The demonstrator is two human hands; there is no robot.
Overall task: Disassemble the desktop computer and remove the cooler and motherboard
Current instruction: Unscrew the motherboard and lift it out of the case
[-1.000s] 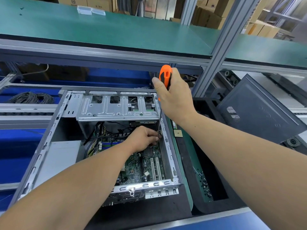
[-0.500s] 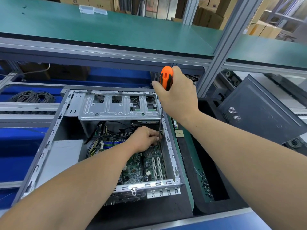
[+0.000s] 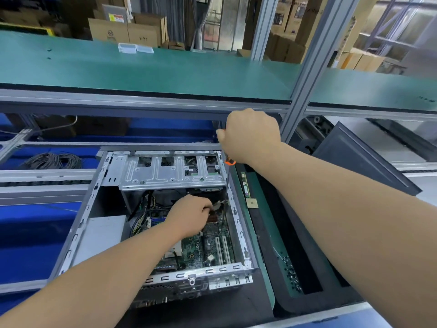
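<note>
A dark desk (image 3: 201, 313) carries an open computer case (image 3: 80, 223). Just right of the case lies a green-and-black tray (image 3: 267, 233) holding a memory stick (image 3: 245, 184), a processor chip (image 3: 252, 203) and loose screws (image 3: 292, 274).

Bare, dull-silver sheet-metal computer case (image 3: 151, 171), stamped and faintly shiny. Glossy green circuit-board motherboard (image 3: 196, 252) inside. Matt green rubbery shelf mat (image 3: 142, 67) above. Brown corrugated cardboard boxes (image 3: 127, 31) behind.
</note>
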